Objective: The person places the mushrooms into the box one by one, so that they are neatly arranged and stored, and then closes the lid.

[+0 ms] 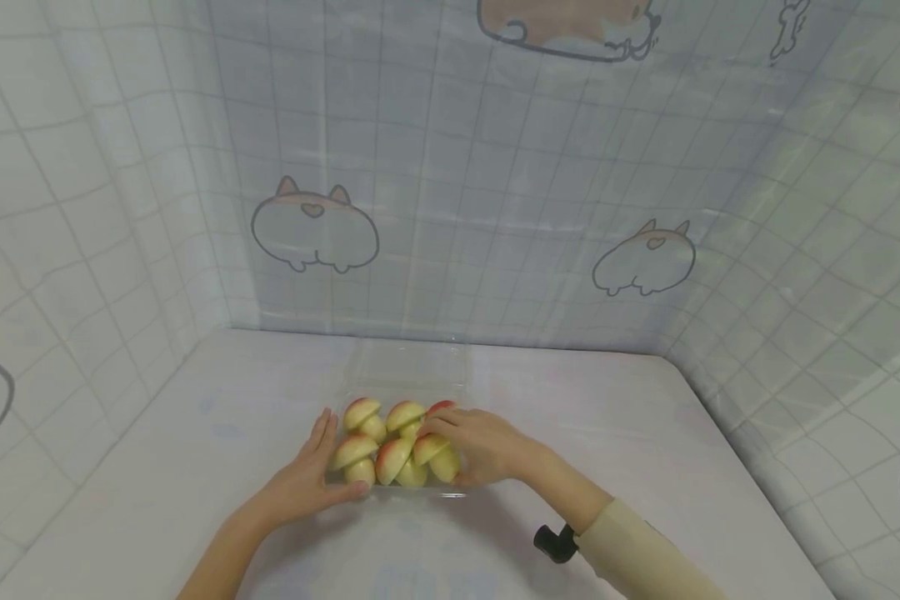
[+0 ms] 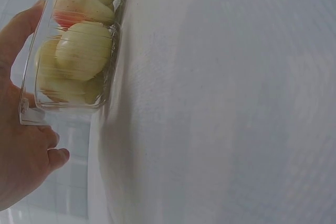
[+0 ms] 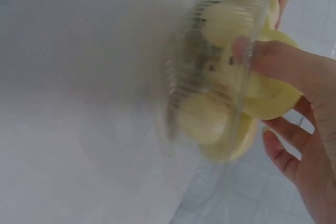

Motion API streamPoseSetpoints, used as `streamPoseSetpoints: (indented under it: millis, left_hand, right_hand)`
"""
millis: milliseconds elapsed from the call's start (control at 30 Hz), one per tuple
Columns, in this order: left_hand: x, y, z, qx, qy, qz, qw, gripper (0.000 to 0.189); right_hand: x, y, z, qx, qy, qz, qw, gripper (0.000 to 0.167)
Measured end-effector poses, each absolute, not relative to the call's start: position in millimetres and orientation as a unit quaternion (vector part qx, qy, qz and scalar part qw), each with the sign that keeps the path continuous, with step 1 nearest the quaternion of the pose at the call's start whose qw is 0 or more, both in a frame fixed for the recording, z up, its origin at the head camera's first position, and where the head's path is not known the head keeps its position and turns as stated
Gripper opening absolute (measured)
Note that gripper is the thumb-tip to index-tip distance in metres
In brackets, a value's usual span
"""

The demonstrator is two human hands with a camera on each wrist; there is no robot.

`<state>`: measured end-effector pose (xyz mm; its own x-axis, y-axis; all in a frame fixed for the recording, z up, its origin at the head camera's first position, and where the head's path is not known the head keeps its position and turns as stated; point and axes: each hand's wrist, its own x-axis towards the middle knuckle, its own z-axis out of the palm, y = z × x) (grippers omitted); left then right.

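A clear plastic container (image 1: 453, 495) holds several cut apple pieces (image 1: 408, 475), mushroom-like in shape, with red and yellow skin. My left hand (image 1: 312, 477) lies around its left front corner. The fingers stretch along the side while the thumb reaches along the front rim. Through the wall, in the left wrist view, pale apple pieces (image 2: 84, 51) show. At the right end, my right hand (image 1: 487, 446) pinches a yellow apple piece (image 3: 273, 98) between thumb and fingers. The thumb (image 3: 273, 56) presses on its near side; most of the fingers are hidden behind it.
The container's clear lid (image 1: 412, 362) lies folded back behind it on the white table (image 1: 570, 433). A curtain (image 1: 450, 250) with grid lines and cartoon animals stands around the table's back and sides. A black object (image 1: 555, 543) shows beside the right forearm.
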<state>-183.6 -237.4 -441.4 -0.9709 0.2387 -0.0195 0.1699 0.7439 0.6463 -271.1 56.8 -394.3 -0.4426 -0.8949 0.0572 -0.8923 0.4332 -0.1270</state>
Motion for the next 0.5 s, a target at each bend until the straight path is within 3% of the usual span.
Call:
streamPoseSetpoints:
  millis: [267, 500]
  left_hand:
    - [-184.9, -237.6, -444.4, 0.111, 0.932, 0.341, 0.045, 0.116]
    - [-183.8, -238.9, -436.5, 0.113, 0.933, 0.338, 0.051, 0.116]
  right_hand:
    - [-272.2, 48.3, -385.6, -0.528, 0.848, -0.031, 0.043, 0.077]
    - [-271.6, 50.7, -391.4, -0.519, 0.853, -0.022, 0.057, 0.055]
